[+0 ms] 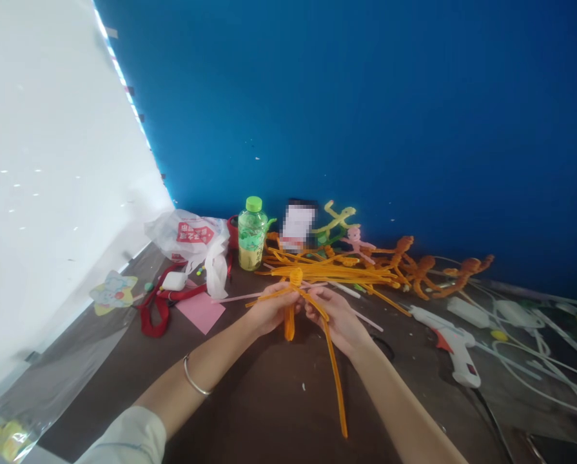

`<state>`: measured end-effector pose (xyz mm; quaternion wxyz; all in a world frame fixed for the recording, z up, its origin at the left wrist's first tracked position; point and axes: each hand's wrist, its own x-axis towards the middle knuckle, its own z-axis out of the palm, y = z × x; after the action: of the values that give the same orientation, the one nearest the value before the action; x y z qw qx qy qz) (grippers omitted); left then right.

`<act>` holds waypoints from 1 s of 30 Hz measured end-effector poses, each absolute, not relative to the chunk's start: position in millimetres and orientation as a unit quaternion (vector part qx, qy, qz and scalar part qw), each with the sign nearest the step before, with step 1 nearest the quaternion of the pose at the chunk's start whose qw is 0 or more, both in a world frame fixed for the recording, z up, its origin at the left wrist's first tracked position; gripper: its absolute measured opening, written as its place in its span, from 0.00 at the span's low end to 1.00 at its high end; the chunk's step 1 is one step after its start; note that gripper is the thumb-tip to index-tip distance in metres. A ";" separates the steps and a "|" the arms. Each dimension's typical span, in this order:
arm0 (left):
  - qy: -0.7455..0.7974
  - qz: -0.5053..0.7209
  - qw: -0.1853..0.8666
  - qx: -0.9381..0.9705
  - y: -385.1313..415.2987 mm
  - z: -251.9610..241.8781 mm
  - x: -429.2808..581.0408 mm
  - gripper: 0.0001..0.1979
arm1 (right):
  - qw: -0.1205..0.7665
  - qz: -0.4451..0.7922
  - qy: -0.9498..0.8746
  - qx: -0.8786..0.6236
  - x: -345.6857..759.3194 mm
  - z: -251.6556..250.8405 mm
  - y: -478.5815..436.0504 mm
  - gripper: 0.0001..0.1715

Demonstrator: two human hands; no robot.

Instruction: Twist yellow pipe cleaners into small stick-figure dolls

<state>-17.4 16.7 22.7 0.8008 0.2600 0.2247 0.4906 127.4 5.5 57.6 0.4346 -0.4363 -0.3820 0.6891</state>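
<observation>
We work an orange pipe-cleaner figure [295,278] between our bare hands over a dark tabletop [269,403], its coiled head up toward 12 o'clock. Its long axis runs roughly toward us: a long strand [337,386] drops to 5 o'clock past our right hand [334,319], a short stub [289,328] hangs at 6, and a thin arm [264,298] reaches to 9 across our left hand [269,310], which wears a silver bangle [193,377]. The fingers of both hands are curled nearly closed, pinching the figure at its middle. Beyond, at 12 o'clock, lies a tangle of orange pipe cleaners [327,272], with a green-capped plastic bottle [252,233] at 11 and a white plastic bag [186,235] at 10. A pink paper square [201,310] and a red cord [160,310] sit at 9, a white hot-glue gun [455,345] lies at 3, and a blue wall [365,129] rises behind it all.
</observation>
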 end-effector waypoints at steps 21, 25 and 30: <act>0.253 0.387 0.854 0.238 19.8 20.8 -18.5 0.12 | 0.449 0.411 -0.652 -0.453 140.6 57.0 12.9 0.09; 0.225 0.425 0.856 0.190 17.0 19.1 -14.8 0.11 | 0.522 0.264 -0.679 -0.444 131.7 42.0 6.8 0.05; 0.238 0.493 0.808 0.220 14.9 18.7 -10.3 0.11 | 0.527 0.148 -0.657 -0.518 113.7 26.9 -1.3 0.09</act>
<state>-10.3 14.9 18.7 0.8076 0.2196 0.2382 0.4928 113.7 -1.3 26.9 0.5273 -0.5179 -0.6570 0.1484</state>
